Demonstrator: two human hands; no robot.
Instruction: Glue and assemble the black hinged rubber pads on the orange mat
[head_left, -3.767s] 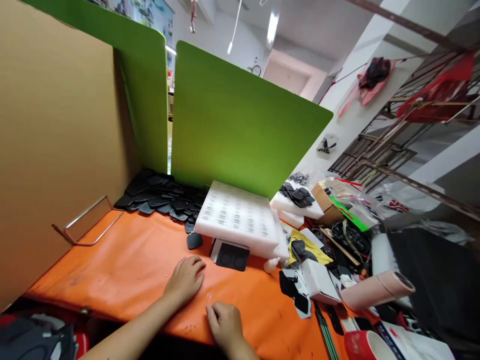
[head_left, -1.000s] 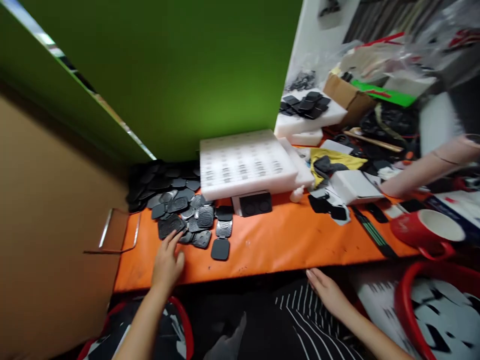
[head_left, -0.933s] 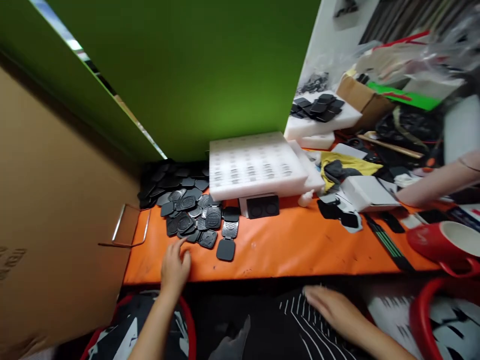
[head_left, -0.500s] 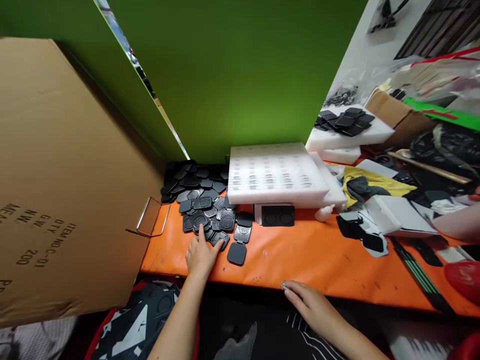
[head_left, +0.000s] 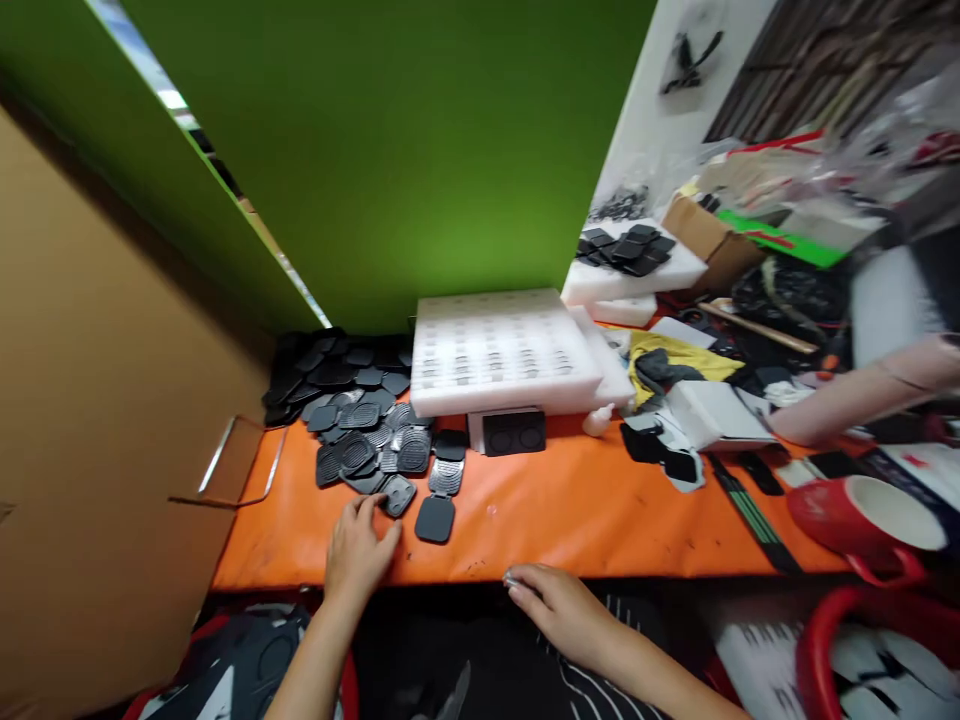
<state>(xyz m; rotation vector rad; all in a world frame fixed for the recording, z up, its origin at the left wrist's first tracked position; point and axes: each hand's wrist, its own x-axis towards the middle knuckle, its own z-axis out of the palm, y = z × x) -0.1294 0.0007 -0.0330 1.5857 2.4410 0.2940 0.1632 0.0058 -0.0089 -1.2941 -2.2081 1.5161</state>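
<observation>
My left hand [head_left: 355, 552] rests at the near edge of a pile of black ribbed pads [head_left: 358, 450], its fingers apart. Its fingertips reach the edge of a small black rounded-square piece [head_left: 398, 495]; whether they press on it I cannot tell. To the right of that piece lies a linked strip of black pads [head_left: 448, 477], ending in a smooth square pad [head_left: 435, 519]. At the table's front edge my right hand [head_left: 559, 605] is closed, thumb and forefinger pinching a small silvery thing [head_left: 511, 578] too small to name.
White foam blocks [head_left: 502, 385] stand at the back of the orange table [head_left: 555, 510], beside a small white bottle [head_left: 598, 420]. A bent wire frame [head_left: 276, 465] and a large cardboard box [head_left: 112, 430] stand left. A red mug [head_left: 862, 515] and another person's arm [head_left: 862, 390] are right.
The view has turned right, bringing the red mug further in. My left hand has drawn back slightly from the pads toward the front edge. My right hand keeps its pinch.
</observation>
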